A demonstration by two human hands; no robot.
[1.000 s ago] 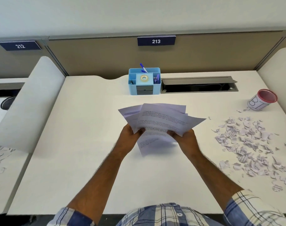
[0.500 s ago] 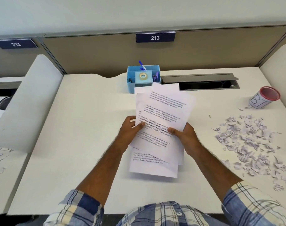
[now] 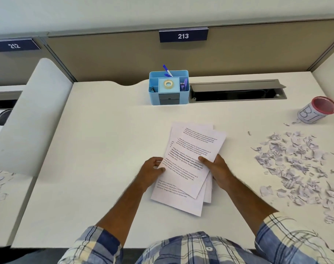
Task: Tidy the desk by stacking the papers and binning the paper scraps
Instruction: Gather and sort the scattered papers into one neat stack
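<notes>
Head view: both hands grip the fanned printed papers (image 3: 189, 164) at mid-desk, left hand (image 3: 153, 171) pinching their left edge, right hand (image 3: 216, 169) clamping the right edge. Paper scraps (image 3: 299, 168) litter the white desk (image 3: 105, 149) right, near the red-rimmed bin cup (image 3: 317, 112).

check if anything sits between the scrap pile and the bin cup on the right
Nothing visible does. The paper scraps lie on bare desk just in front of the bin cup, with only a few stray bits between. Both hands, left hand and right hand, hold the papers.
</notes>
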